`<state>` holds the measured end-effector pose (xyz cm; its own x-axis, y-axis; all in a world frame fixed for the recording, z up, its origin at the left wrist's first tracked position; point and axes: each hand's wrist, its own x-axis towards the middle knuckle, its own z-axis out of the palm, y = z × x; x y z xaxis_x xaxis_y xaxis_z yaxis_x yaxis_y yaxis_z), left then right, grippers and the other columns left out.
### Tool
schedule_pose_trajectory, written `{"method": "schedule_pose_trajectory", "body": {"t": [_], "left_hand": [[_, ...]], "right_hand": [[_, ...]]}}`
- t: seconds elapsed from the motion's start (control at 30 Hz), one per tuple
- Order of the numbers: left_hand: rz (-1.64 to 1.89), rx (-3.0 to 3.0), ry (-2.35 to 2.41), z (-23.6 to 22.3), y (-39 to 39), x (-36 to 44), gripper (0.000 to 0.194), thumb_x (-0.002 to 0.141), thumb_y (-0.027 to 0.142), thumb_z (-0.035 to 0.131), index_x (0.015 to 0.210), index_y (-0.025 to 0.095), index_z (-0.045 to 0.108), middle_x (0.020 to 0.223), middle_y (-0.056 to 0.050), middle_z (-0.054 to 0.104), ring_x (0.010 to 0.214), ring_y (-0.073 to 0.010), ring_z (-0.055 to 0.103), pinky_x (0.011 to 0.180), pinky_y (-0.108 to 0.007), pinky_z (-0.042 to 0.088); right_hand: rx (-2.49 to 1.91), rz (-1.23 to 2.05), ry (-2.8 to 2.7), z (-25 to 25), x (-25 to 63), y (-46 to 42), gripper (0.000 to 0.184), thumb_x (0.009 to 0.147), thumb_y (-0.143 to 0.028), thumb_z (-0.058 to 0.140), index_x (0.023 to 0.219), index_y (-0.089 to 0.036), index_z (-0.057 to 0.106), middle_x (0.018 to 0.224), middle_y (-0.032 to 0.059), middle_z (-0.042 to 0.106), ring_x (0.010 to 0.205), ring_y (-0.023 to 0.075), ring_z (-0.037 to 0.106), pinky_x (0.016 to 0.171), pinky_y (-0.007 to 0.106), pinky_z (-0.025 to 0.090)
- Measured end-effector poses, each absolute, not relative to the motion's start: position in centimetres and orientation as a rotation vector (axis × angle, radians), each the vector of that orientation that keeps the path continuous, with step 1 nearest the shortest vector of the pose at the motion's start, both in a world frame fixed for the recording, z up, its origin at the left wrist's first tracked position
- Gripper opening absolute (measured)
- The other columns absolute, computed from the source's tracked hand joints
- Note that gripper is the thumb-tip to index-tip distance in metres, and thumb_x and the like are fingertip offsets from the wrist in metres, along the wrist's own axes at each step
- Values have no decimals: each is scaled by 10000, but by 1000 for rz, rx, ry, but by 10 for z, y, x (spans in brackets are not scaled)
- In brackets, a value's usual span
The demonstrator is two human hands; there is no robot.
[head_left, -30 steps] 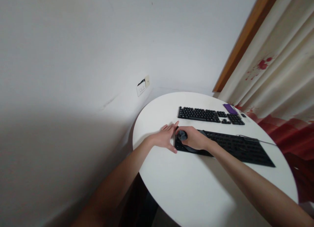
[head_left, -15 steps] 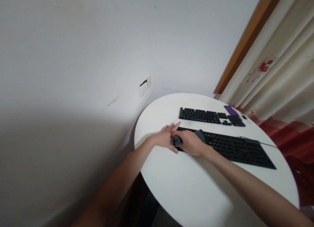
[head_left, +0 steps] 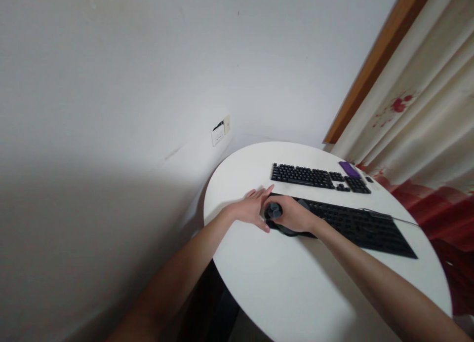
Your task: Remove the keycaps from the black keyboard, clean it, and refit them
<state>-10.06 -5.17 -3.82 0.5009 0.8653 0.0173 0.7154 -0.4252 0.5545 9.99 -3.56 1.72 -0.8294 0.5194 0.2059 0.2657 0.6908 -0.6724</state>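
A black keyboard base [head_left: 370, 232] lies across the white round table, too dark for its surface detail to be made out well. My left hand [head_left: 251, 209] rests at its left end, fingers spread, holding nothing. Bunched in my right hand [head_left: 294, 214] is a dark grey cloth [head_left: 274, 211], pressed on the left part of the keyboard base. Part of the cloth hangs out near the front edge, and my fingers hide the rest. Behind, black keycaps [head_left: 301, 175] are laid out in keyboard order.
A cable [head_left: 402, 218] runs off the right side of the keyboard base. At the table's [head_left: 296, 283] far right lie a purple object [head_left: 348, 169] and a small black item [head_left: 369, 179]. A wall with a socket [head_left: 218, 134] borders the left; a curtain [head_left: 425, 125] hangs right.
My right hand and the cloth have shifted slightly to the right and turned, and more cloth shows near the front edge. My left hand stays at the keyboard base's left end.
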Motion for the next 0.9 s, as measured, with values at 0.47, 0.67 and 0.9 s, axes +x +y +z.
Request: {"method": "schedule_pose_trajectory", "body": {"t": [0.47,0.67,0.9], "left_hand": [[456,2329,1281,-47,-47,-104,1451,536,543,848,1560,196,-121,1614,-212,167,1488,-382,164,1194,-535,96],[508,2286,1309,-40,-49,-101,1469,511,459,888,1563,213,-108,1602,-214,210,1474,-393,210,1193,-546,115],[540,2263,1269,-38,-49,-106,1369,566,453,884,1572,274,-26,1615,-183,192,1478,-403,188,1177,-584,161]], "right_hand": [[-744,682,-2495,8,112,-47,352,698,-40,599,993,-224,655,940,29,733,868,214,668,788,294,468],[-580,892,-2458,13,123,-64,326,738,-33,583,985,-229,668,948,-6,730,841,166,666,776,253,467],[-747,955,-1928,36,169,-66,280,743,-195,708,1020,-208,666,978,15,693,912,183,628,886,315,461]]}}
